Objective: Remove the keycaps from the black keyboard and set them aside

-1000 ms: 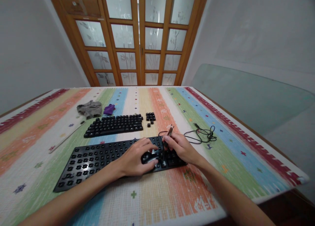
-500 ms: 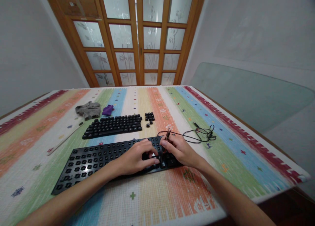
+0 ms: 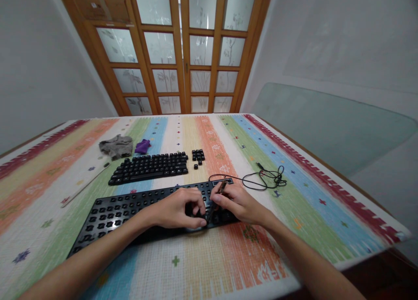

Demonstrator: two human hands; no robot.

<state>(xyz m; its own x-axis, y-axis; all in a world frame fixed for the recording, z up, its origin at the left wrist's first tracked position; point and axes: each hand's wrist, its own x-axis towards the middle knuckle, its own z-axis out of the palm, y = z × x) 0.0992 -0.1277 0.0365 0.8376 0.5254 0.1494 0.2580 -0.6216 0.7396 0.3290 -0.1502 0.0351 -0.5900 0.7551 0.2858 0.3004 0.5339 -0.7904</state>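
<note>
A black keyboard (image 3: 114, 219) with most of its keycaps off lies in front of me, bare switch sockets showing. My right hand (image 3: 237, 202) is closed around a slim, dark brownish tool (image 3: 222, 186), which slants down to the keyboard's right part. Its exact kind is too small to make out. My left hand (image 3: 179, 207) rests over the middle right of the keyboard, fingers curled and thumb close to the tool's lower end. Whatever lies between those fingertips is hidden. Some dark keys near the number pad are partly covered by my right hand.
Behind the keyboard lie rows of removed keycaps (image 3: 150, 168) and a smaller keycap group (image 3: 197, 155). Farther left are a grey cloth (image 3: 116, 146), a purple cloth (image 3: 143, 146) and a thin long-handled brush (image 3: 85, 186). A black cable (image 3: 261, 178) coils at the right on the striped tablecloth (image 3: 176, 265).
My left hand has shifted slightly left and down, its fingers curling closer together. The tool in my right hand has tilted more, its lower end moving toward the left thumb.
</note>
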